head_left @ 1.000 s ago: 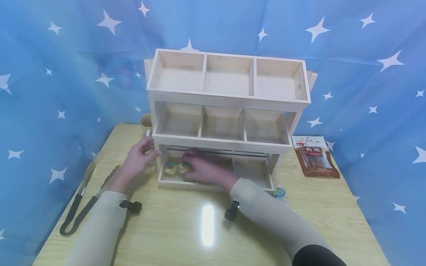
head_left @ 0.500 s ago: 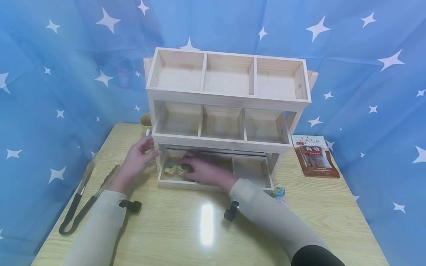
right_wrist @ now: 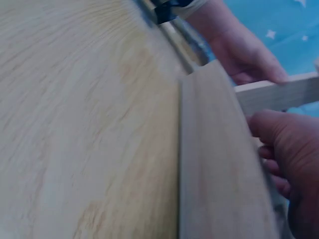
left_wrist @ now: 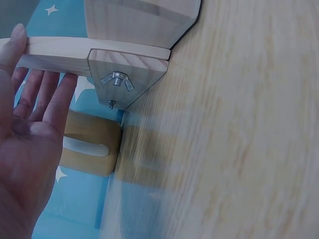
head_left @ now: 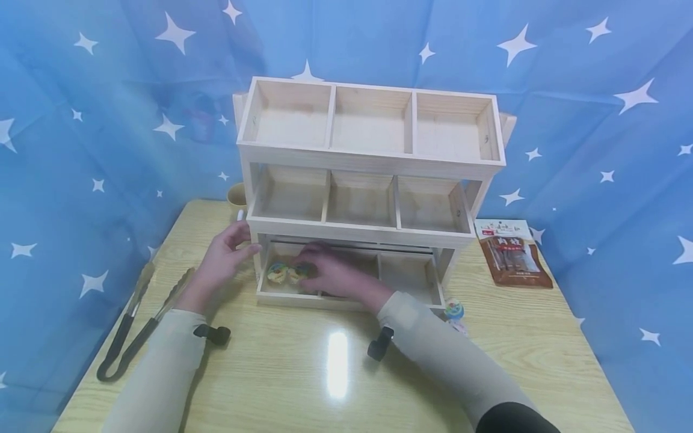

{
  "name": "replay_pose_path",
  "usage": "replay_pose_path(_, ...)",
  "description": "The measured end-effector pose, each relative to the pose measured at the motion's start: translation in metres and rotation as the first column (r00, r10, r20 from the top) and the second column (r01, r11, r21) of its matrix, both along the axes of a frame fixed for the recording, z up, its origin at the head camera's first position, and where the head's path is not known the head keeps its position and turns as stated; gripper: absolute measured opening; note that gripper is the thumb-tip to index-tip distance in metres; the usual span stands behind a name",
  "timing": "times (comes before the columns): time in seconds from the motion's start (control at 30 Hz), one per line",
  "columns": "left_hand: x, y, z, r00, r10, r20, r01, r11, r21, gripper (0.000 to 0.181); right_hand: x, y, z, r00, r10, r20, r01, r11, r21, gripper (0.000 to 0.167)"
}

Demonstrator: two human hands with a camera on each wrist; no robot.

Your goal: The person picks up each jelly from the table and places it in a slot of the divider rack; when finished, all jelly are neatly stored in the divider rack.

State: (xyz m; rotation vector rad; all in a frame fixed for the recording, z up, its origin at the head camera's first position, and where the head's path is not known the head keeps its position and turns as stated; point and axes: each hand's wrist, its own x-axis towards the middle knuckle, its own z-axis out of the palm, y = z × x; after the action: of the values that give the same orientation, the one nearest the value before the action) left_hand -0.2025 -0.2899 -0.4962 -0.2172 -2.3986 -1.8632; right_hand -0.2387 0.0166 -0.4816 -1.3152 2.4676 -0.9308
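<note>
Head view, left pack (head_left: 278, 273): it is small and round, coloured blue, green and pale yellow, and it is set in the left box of the bottom tray (head_left: 346, 304).
Head view, right pack (head_left: 296, 275): it is made much like its neighbour, is found just beside it in the same box, and is partly covered by fingers.
Head view, right hand (head_left: 331, 275): the right pack is held between the thumb and fingers, in a narrow grip.
Head view, left hand (head_left: 224, 255): the side of the pale wooden rack (head_left: 373, 157) is held.
Head view, around the rack: black-handled tongs (head_left: 130, 334) are seen on the left, and a brown snack bag (head_left: 511, 255) and a blue-topped pack (head_left: 453, 310) on the right.
Left wrist view, wooden post (left_wrist: 55, 50): it is held by the left hand, thumb on one side and fingers on the other; a tan cup (left_wrist: 92, 142) is seen near.
Right wrist view, tray wall (right_wrist: 219, 164): the right hand's bent fingers are seen behind it; what is held there cannot be told, as the packs are hidden.
</note>
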Motion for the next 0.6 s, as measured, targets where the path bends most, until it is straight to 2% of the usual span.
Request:
replay_pose_path(0.07, 0.000, 0.000, 0.000, 1.000, -0.004, -0.008, 0.004, 1.000, 0.003, 0.055, 0.002, 0.007, 0.005, 0.999, -0.023, 0.030, 0.024, 1.000, -0.017, 0.052)
replay_pose_path(0.17, 0.000, 0.002, 0.002, 1.000, -0.010, -0.017, 0.010, 1.000, 0.011, 0.055, 0.011, 0.026, 0.014, 0.996, -0.082, 0.032, 0.082, 0.996, -0.021, 0.052)
replay_pose_path(0.4, 0.004, 0.003, 0.007, 1.000, 0.005, -0.015, -0.004, 0.999, 0.033, 0.051, 0.045, 0.082, 0.031, 0.988, -0.153, 0.005, 0.153, 0.988, -0.025, 0.051)
replay_pose_path(0.5, 0.004, 0.003, 0.006, 1.000, -0.002, -0.016, 0.003, 0.999, 0.037, 0.051, 0.057, 0.109, 0.035, 0.983, -0.180, -0.049, 0.178, 0.983, -0.035, 0.048)
replay_pose_path(0.6, 0.003, 0.004, 0.006, 1.000, -0.007, -0.016, 0.008, 0.999, 0.038, 0.051, 0.068, 0.138, 0.035, 0.966, -0.236, -0.107, 0.235, 0.972, -0.025, 0.045)
